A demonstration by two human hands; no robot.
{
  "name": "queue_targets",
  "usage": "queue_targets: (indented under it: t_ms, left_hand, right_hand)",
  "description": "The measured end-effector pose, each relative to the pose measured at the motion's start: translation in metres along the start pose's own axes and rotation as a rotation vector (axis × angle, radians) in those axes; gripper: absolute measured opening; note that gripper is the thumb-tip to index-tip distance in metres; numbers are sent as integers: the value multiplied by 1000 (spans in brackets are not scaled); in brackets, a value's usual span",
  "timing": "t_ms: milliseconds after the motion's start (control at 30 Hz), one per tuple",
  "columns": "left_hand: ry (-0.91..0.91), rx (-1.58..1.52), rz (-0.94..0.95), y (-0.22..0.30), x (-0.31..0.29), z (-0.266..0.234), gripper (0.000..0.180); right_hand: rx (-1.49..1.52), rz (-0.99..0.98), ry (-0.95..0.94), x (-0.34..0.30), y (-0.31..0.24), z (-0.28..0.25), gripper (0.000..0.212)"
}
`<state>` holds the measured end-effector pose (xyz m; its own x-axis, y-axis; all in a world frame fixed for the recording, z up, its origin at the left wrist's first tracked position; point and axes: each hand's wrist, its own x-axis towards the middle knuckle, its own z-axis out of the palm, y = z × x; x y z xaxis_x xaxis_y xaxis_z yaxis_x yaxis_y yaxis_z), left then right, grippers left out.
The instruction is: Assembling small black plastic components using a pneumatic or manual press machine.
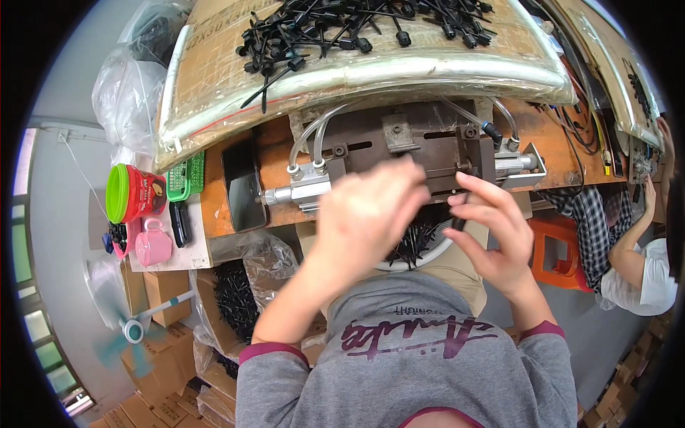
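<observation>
My right hand [496, 232] pinches a small black cylindrical part [458, 222] between thumb and fingers, just in front of a dark metal fixture [442, 160]. Motion blurs my left hand [371, 207], which is over the fixture's front edge; whether its fingers hold anything is not visible. A silver pneumatic cylinder [296, 192] lies at the fixture's left end, and a second cylinder [510, 165] at its right, both with clear air hoses. Below my hands, a white basin [435, 251] on my lap holds thin black parts [412, 242], partly hidden by my left hand.
Black stemmed parts [342, 28] are heaped on a plastic-wrapped cardboard sheet [214, 85] behind the fixture. A phone [242, 182], a pink mug [153, 244] and a red tub [146, 194] are to the left. A fan [133, 330] stands lower left; a co-worker's arm [635, 235] shows at right.
</observation>
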<state>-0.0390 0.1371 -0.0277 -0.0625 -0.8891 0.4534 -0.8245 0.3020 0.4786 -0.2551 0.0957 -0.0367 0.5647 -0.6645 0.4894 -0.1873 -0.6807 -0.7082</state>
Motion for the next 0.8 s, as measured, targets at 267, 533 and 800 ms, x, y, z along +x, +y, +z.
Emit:
queue_targets:
  t_ms: [267, 533, 800]
  left_hand:
    - [182, 542, -149, -80, 151, -32, 16]
    - [24, 338, -192, -92, 175, -39, 28]
    - [281, -476, -252, -54, 143, -113, 19]
  right_hand:
    - [-341, -104, -181, -13, 14, 46, 19]
    - [-486, -162, -186, 1, 14, 53, 18]
    - [-272, -123, -112, 73, 6, 28, 25]
